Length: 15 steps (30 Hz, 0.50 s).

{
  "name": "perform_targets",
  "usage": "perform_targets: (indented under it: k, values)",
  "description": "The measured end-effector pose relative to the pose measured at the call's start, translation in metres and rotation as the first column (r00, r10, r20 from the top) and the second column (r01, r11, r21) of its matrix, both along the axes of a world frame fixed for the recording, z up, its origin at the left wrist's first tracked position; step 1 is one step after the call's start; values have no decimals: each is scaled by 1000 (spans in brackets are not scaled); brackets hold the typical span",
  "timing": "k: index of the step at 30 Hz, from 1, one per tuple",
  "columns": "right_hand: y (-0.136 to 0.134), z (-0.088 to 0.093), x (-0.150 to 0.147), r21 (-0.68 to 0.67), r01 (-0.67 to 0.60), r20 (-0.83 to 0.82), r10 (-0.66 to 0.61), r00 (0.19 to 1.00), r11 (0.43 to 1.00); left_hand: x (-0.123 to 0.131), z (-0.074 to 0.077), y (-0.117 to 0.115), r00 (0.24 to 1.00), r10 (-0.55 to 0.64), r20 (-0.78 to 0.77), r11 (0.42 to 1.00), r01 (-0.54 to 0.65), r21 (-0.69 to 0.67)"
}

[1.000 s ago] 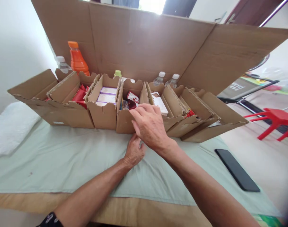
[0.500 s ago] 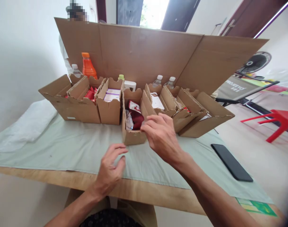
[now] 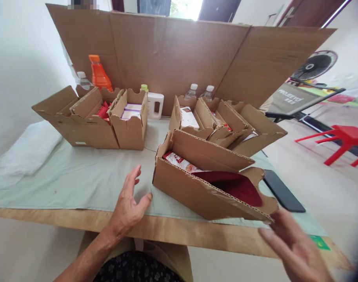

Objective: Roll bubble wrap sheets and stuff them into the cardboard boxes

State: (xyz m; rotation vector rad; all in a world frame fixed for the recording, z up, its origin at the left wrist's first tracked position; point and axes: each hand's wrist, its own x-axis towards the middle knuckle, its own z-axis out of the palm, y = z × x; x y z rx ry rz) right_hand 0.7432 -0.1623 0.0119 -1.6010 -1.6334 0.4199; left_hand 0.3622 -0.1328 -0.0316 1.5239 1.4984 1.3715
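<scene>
A long narrow cardboard box (image 3: 196,194) lies pulled out of the row, slanted across the green cloth (image 3: 73,180) near the table's front edge. Red packets (image 3: 234,187) and a red-white wrapper (image 3: 179,161) lie inside it. My left hand (image 3: 128,205) hovers open just left of the box's near end, fingers spread, holding nothing. My right hand (image 3: 296,248) is at the bottom right, under the box's far corner, fingers stretched out and apart from it.
Cardboard boxes stand in a row at the back: left group (image 3: 90,121), right group (image 3: 226,125). Behind them stand an orange bottle (image 3: 99,74), small water bottles (image 3: 200,92), a white jug (image 3: 154,105) and a tall cardboard screen (image 3: 173,55). A black phone (image 3: 283,191) lies right; a red stool (image 3: 343,141) stands beyond.
The narrow box has been pulled out of the row and turned slantwise toward me. My right hand let go of it and dropped to the lower right. My left hand stays open beside it.
</scene>
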Motion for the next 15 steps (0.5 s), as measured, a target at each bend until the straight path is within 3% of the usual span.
perform_targets:
  k: [2, 5, 10, 15]
  values:
    - [-6, -15, -6, -117, -88, 30, 93, 995, 989, 13, -4, 3, 996, -83, 28, 995, 85, -53]
    - [4, -25, -27, -176, -68, 68, 81, 994, 982, 28, -10, 0, 991, -112, 69, 989, 118, -92]
    - [63, -22, -54, -165, -154, -60, 146, 987, 974, 35, -7, -4, 994, -29, 105, 997, 36, -73]
    - [113, -29, -74, -54, -210, -193, 196, 961, 976, 32, -7, 15, 997, 19, 80, 999, -15, -44]
